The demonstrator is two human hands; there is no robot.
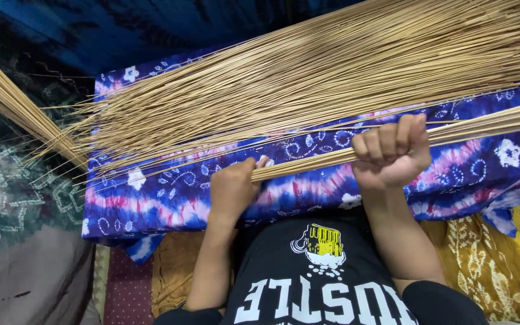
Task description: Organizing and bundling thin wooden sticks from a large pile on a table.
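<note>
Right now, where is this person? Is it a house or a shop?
Probably a home, with the person sitting on the floor. A purple tie-dye cloth lies across the lap, patterned fabrics cover the floor, and both hands grip a bundle of thin sticks.

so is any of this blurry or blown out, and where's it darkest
Head view: light is soft and even, nothing blown out; the thin tan sticks and blue-purple tie-dye cloth are crisp; the left hand and right hand are sharp; darkest is the blue fabric top left.
</note>
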